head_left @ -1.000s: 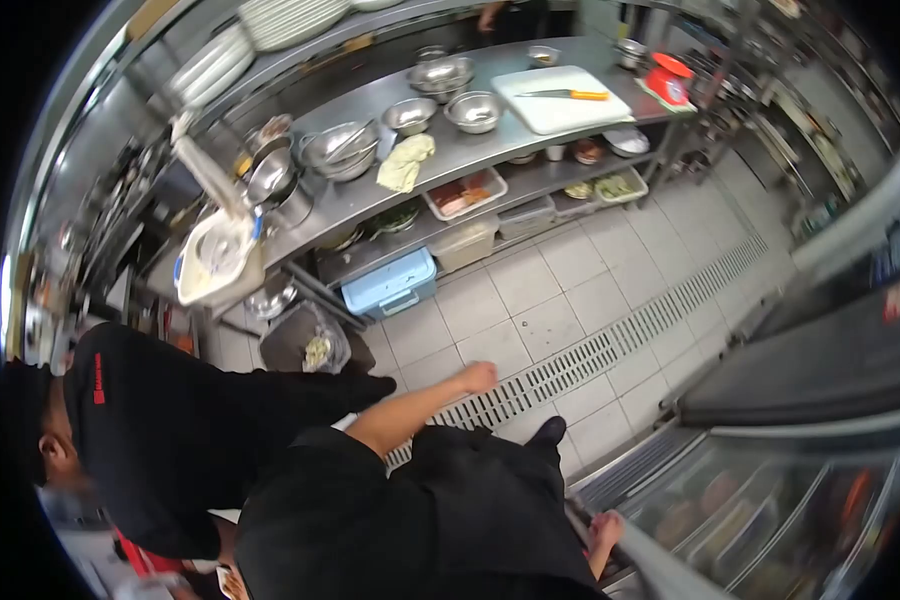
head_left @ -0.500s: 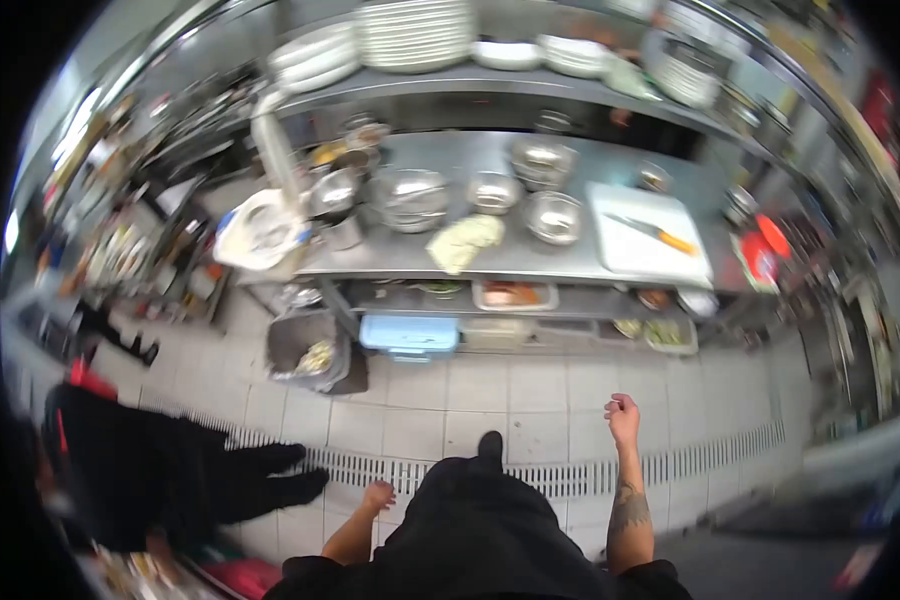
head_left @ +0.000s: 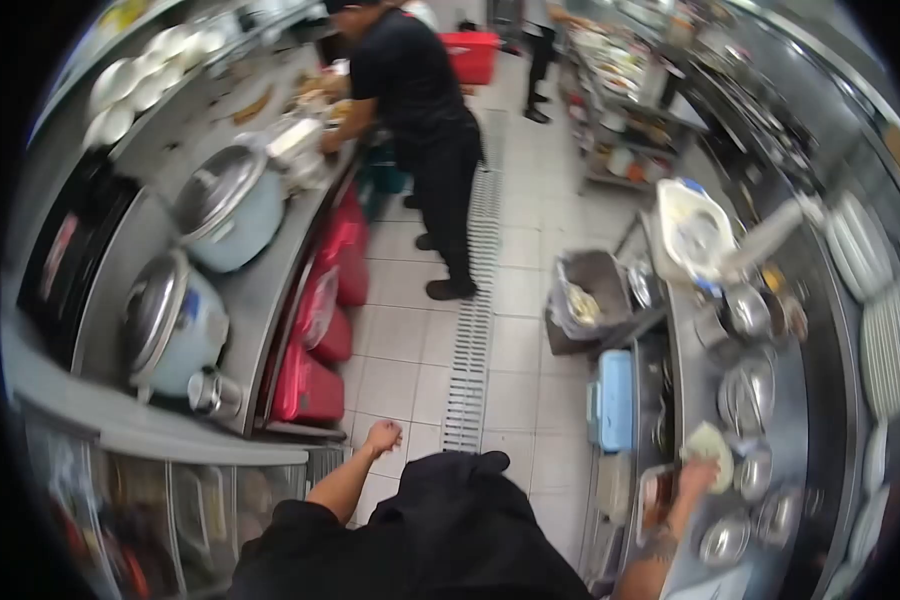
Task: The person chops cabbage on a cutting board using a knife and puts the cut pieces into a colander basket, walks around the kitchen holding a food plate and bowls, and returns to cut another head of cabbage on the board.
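Note:
On the right-hand steel counter lies a pale yellow-green cloth. My right hand is on its near edge, with the fingers closed on the fabric. Metal bowls stand about it: one bowl right beside the cloth, another nearer me, and a wide bowl farther along. My left hand hangs over the tiled floor by the left counter. Its fingers are curled in, and nothing shows in them.
A floor drain runs down the aisle. Ahead on the left a person in black works at the counter. Red bins sit beneath it, large lidded pots on top. A waste bin and blue container flank the right counter.
My view has turned left, so the counter with the bowls is now on my right. My right hand has gone from hanging free over the floor to the cloth. My left hand remains free.

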A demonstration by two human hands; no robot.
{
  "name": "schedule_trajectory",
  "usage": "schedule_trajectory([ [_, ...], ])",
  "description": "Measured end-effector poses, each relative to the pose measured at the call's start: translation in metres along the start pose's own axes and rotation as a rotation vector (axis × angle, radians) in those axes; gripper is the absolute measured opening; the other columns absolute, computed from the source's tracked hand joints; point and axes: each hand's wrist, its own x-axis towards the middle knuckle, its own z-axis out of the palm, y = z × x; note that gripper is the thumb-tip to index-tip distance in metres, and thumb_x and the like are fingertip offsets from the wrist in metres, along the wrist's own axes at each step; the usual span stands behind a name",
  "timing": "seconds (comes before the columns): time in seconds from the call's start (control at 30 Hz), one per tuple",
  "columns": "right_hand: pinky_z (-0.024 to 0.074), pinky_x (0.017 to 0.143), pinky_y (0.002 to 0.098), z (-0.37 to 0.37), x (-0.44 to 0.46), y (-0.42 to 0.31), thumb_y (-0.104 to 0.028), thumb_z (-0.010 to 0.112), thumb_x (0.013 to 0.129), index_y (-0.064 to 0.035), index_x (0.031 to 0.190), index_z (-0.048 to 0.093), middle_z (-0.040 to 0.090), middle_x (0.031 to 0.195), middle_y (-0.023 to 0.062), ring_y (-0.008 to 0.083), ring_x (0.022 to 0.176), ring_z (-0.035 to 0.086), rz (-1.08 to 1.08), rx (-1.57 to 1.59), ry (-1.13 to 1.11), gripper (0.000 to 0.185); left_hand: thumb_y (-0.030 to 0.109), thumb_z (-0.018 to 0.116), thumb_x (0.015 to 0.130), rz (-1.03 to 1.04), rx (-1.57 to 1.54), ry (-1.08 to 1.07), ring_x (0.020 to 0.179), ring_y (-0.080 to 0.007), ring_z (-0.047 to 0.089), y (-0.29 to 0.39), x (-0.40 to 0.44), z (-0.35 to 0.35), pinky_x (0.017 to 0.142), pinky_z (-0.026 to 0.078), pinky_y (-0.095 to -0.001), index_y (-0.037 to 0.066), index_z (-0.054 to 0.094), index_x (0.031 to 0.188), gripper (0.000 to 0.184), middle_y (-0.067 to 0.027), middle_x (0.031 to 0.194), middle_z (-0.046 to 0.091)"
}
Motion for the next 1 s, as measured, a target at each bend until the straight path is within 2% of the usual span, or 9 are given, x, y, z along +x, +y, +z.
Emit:
schedule_trajectory([
  [0.2, 0.0531, 0.080, 0.0503, 0.005, 0.020, -0.038, -0.034, 0.050, 0.095, 0.0000, 0.138, 0.041, 0.042, 0.130, 0.0174, 0.0396, 0.105, 0.056, 0.024, -0.401, -0.103, 0.055, 0.024, 0.054, 0.087, -0.416, 0.106, 0.065, 0.056, -0.0218, 0.065, -0.192, -0.103, -0.021, 0.046, 0.053, -0.0367, 0.003, 0.068, 0.092, 0.026, -0.0112, 0.075, 0.068],
  [0.3, 0.0530, 0.079, 0.0513, 0.023, 0.022, -0.036, -0.034, 0.048, 0.095, -0.0003, 0.136, 0.043, 0.042, 0.131, 0.0168, 0.0395, 0.104, 0.057, 0.069, -0.348, -0.020, 0.054, 0.024, 0.050, 0.091, -0.696, -0.242, 0.020, 0.078, -0.0252, 0.068, -0.235, -0.158, -0.024, 0.066, 0.054, -0.0460, 0.005, 0.062, 0.105, 0.026, -0.0105, 0.097, 0.068],
  [0.37, 0.0509, 0.081, 0.0520, 0.040, 0.026, -0.027, -0.032, 0.051, 0.091, -0.0041, 0.115, 0.062, 0.051, 0.130, 0.0222, 0.0364, 0.108, 0.058, 0.025, -0.563, 0.051, 0.038, 0.023, 0.049, 0.092, -0.792, -0.376, 0.002, 0.075, -0.0242, 0.066, -0.283, -0.156, -0.023, 0.064, 0.054, -0.0441, 0.006, 0.062, 0.101, 0.023, -0.0102, 0.092, 0.067],
  [0.47, 0.0535, 0.067, 0.0541, 0.071, 0.013, -0.007, -0.040, 0.053, 0.087, -0.0072, 0.095, 0.066, 0.062, 0.096, 0.0162, 0.0361, 0.093, 0.064, -0.033, -0.618, 0.179, 0.036, 0.022, 0.047, 0.093, -0.999, -0.565, -0.132, 0.071, -0.0227, 0.064, -0.278, -0.134, -0.034, 0.062, 0.053, -0.0414, 0.008, 0.061, 0.094, 0.020, -0.0097, 0.085, 0.065],
  [0.57, 0.0543, 0.067, 0.0521, 0.090, -0.053, -0.098, -0.039, 0.054, 0.086, -0.0069, 0.088, 0.068, 0.063, 0.087, 0.0142, 0.0350, 0.086, 0.065, 0.450, -0.535, 0.417, 0.035, 0.018, 0.051, 0.092, -0.453, -0.393, -0.009, 0.067, -0.0221, 0.063, -0.238, -0.097, -0.071, 0.056, 0.052, -0.0363, 0.009, 0.061, 0.096, 0.015, -0.0092, 0.083, 0.065],
  [0.63, 0.0545, 0.069, 0.0502, 0.104, -0.108, -0.132, -0.038, 0.060, 0.081, -0.0048, 0.082, 0.069, 0.065, 0.082, 0.0160, 0.0370, 0.081, 0.066, 0.267, -0.476, 0.113, 0.034, 0.018, 0.054, 0.092, -0.439, -0.404, 0.200, 0.068, -0.0199, 0.064, -0.190, -0.050, -0.105, 0.055, 0.051, -0.0350, 0.009, 0.061, 0.102, 0.015, -0.0079, 0.085, 0.066],
  [0.7, 0.0539, 0.071, 0.0502, 0.129, -0.154, -0.143, -0.037, 0.064, 0.078, -0.0030, 0.084, 0.069, 0.067, 0.087, 0.0197, 0.0400, 0.084, 0.067, -0.440, -0.283, -0.601, 0.035, 0.020, 0.055, 0.092, -0.464, -0.606, 0.294, 0.069, -0.0177, 0.064, -0.146, -0.011, -0.141, 0.055, 0.050, -0.0335, 0.009, 0.060, 0.104, 0.017, -0.0069, 0.084, 0.066],
  [0.77, 0.0533, 0.072, 0.0503, 0.162, -0.183, -0.169, -0.036, 0.069, 0.075, -0.0012, 0.085, 0.068, 0.069, 0.091, 0.0234, 0.0430, 0.086, 0.067, -0.787, -0.198, -0.844, 0.036, 0.020, 0.055, 0.092, -0.373, -0.622, 0.319, 0.068, -0.0169, 0.064, -0.105, 0.020, -0.175, 0.055, 0.050, -0.0328, 0.009, 0.060, 0.103, 0.017, -0.0067, 0.084, 0.066],
  [1.0, 0.0531, 0.052, 0.0464, 0.193, -0.158, -0.419, -0.018, 0.051, 0.088, -0.0042, 0.097, 0.057, 0.060, 0.078, 0.0127, 0.0272, 0.065, 0.064, -0.009, 0.570, -1.309, 0.018, 0.019, 0.064, 0.080, 0.076, 0.068, 0.464, 0.073, -0.0305, 0.065, 0.023, 0.131, -0.255, 0.073, 0.051, -0.0416, 0.008, 0.061, 0.117, 0.039, -0.0157, 0.077, 0.064],
])
